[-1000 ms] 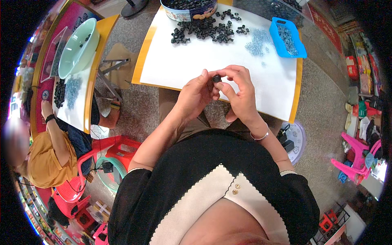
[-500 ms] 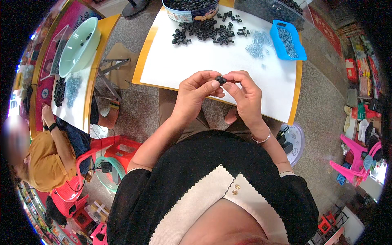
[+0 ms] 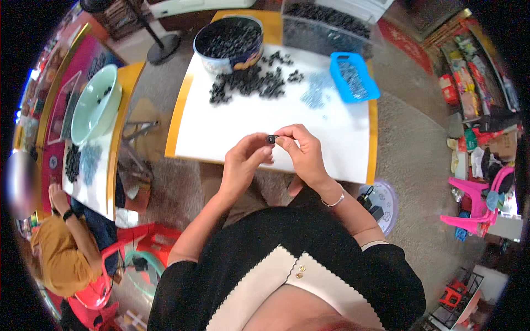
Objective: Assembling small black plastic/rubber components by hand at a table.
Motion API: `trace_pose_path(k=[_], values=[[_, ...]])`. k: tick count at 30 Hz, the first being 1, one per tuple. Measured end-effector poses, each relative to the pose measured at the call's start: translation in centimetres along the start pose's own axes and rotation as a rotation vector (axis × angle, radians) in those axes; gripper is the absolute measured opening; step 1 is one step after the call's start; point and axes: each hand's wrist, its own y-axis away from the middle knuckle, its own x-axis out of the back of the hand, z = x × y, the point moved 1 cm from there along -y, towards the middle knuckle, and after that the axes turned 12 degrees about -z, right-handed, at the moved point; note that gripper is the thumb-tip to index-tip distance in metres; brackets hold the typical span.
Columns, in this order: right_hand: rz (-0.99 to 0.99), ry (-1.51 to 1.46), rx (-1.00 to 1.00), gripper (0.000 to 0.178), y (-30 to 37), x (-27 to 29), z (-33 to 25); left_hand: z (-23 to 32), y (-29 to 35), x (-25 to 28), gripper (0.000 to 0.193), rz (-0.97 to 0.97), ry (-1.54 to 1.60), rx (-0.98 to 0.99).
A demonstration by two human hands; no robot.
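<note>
A small round black plastic part (image 3: 271, 139), with a pale spot on the side facing me, is above the near edge of the white-topped table. The thumb and forefinger of my right hand (image 3: 303, 154) pinch it from the right. My left hand (image 3: 243, 164) is curved just left of it, thumb and forefinger apart. Its forefinger tip is at or against the part; whether they touch I cannot tell. On the table (image 3: 243, 121) beyond lie a heap of similar black parts (image 3: 245, 83) and a scatter of tiny clear bluish pieces (image 3: 316, 96).
A round tin (image 3: 234, 63) of black parts stands at the far left, a clear bin (image 3: 326, 36) of them behind. A blue tray (image 3: 361, 95) holds clear pieces at the right. On the left, a person in a mustard top (image 3: 63, 254) sits by another table with a pale green basin (image 3: 83, 118).
My view has shifted, so the table and tin sit lower and further left. My left thumb and forefinger have parted from the black part, while my right hand keeps its pinch.
</note>
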Motion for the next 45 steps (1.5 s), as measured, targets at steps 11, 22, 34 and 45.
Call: trace_pose_path(k=[11,22,34,45], values=[[0.453,0.482,0.149,0.023,-18.7,18.7,1.0,-2.1,1.8,2.4,0.028,-0.136,-0.022,0.195],[0.040,0.581,0.240,0.015,-17.3,9.6,2.9,-3.7,0.7,4.6,0.025,-0.083,0.035,0.233],[-0.090,0.827,0.308,0.012,-11.8,1.5,7.1,-4.7,0.7,5.6,0.022,-0.139,0.068,0.238],[-0.029,0.693,0.264,0.007,-8.6,1.4,6.7,-2.7,0.2,6.0,0.020,-0.029,-0.038,0.206]])
